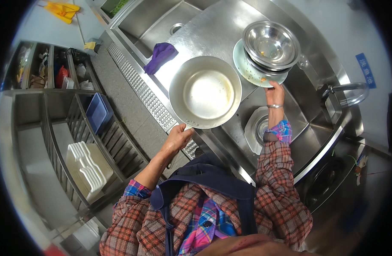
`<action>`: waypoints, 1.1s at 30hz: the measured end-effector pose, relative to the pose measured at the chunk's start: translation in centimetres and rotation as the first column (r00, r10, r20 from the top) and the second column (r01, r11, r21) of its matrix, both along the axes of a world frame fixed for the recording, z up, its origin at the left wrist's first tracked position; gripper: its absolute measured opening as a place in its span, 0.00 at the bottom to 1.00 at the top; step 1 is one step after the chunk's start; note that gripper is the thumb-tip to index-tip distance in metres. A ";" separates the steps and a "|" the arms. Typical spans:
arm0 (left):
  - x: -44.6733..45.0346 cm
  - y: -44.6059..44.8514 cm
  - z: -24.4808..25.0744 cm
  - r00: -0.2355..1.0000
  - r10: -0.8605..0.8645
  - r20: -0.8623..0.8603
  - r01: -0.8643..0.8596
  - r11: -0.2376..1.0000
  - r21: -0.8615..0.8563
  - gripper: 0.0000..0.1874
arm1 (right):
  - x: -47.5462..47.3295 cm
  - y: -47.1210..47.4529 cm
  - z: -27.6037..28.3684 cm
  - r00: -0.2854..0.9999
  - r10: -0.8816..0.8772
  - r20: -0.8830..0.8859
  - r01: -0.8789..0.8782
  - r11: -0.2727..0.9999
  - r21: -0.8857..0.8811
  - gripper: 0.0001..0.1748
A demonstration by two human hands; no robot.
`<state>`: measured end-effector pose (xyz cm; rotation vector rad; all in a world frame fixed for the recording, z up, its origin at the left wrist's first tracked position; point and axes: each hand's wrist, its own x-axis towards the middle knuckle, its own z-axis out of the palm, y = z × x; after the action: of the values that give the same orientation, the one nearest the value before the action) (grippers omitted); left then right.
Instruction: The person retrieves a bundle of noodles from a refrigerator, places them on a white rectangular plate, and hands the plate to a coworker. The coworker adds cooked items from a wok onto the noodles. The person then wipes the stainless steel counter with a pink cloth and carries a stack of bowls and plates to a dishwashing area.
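Observation:
My left hand (179,138) grips the handle of a large metal cooking pot (208,94), tilted so that its bare inside faces me. With my right hand (275,94) I hold the near rim of a pale green plate (242,64). Stacked metal bowls (271,43) rest on that plate, and orange food scraps cling to both. Below my right wrist, a whitish angular dish (252,129) with a round clear or metal bowl (261,126) in it lies in the steel sink basin (292,102). My right forearm hides part of these.
A purple cloth (160,57) lies on the steel counter (208,30). The faucet (346,92) rises on the right. A second sink (165,24) is at the far left. Across the aisle stands a steel rack (119,156) holding a blue bin (98,112) and white plastic baskets (87,169).

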<state>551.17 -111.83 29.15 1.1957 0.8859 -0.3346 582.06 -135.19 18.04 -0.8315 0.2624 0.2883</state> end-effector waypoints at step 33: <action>-27.6 23.5 -9.4 0.708 0.587 0.393 -0.674 0.728 0.126 0.10 | -12.2 18.2 17.8 0.833 0.227 0.505 0.212 0.711 -0.670 0.14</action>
<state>523.57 -88.29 19.76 1.0591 1.0076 0.5607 569.86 -116.99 35.84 -1.6539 -0.2181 -0.0858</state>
